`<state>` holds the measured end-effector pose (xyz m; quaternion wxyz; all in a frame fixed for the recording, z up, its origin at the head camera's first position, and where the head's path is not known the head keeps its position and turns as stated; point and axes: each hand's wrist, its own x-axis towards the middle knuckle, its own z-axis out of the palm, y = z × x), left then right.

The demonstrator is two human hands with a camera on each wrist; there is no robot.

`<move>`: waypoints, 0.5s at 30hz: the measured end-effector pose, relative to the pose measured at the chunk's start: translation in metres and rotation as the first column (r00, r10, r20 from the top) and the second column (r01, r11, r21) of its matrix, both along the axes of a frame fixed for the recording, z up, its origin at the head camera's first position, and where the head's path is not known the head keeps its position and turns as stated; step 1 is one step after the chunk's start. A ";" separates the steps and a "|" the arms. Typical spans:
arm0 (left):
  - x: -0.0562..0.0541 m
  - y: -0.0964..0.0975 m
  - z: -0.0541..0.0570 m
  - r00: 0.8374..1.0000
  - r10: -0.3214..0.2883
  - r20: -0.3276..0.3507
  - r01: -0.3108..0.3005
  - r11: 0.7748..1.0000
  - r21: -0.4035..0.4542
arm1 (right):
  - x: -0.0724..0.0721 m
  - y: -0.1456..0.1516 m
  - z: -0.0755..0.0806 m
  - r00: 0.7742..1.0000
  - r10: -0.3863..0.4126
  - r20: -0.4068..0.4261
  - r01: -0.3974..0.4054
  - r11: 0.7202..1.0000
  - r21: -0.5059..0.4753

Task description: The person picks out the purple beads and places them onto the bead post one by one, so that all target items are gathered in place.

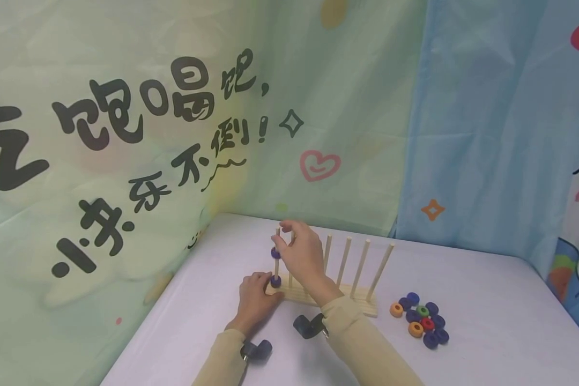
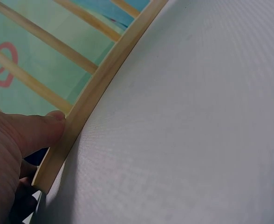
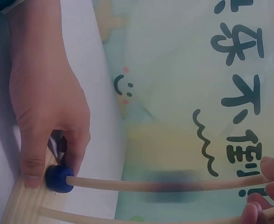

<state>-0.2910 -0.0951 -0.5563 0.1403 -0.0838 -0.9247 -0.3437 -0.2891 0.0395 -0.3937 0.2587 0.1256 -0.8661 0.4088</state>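
Observation:
My left hand (image 1: pixel 257 300) grips the left end of a wooden peg rack's base (image 2: pixel 92 93), thumb on the near side and fingers around the far side. A dark blue bead (image 3: pixel 59 179) sits at the foot of the leftmost peg (image 3: pixel 99 184). Higher on that peg is a second blue bead (image 1: pixel 274 253), blurred in the right wrist view and apart from the fingertips. Around the peg's top is my right hand (image 1: pixel 301 252), its thumb and fingers parted and loosely bent, with no bead between them. Part of the rack is hidden behind the right hand and forearm.
Several more upright pegs (image 1: pixel 362 268) stand along the rack to the right. On the white table (image 1: pixel 502 321), right of the rack, lies a loose group of blue, orange, green and red beads (image 1: pixel 428 324). Printed cloth (image 1: pixel 318 107) hangs behind the table and along its left.

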 end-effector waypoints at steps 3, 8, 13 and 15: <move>0.000 -0.001 -0.001 1.000 -0.001 -0.006 0.001 1.000 -0.002 | 0.000 0.000 -0.001 1.000 -0.002 -0.023 0.002 1.000 -0.006; -0.002 -0.001 -0.003 1.000 -0.003 -0.015 0.003 1.000 -0.004 | 0.004 0.000 0.001 0.995 0.029 -0.100 -0.033 0.999 -0.040; -0.002 0.000 -0.003 1.000 -0.002 -0.017 0.002 1.000 -0.002 | 0.012 -0.003 0.005 0.989 0.059 -0.137 -0.066 0.997 -0.047; -0.001 0.001 -0.002 1.000 0.000 -0.014 0.000 1.000 -0.003 | 0.016 -0.003 0.005 0.988 0.062 -0.139 -0.068 0.997 -0.040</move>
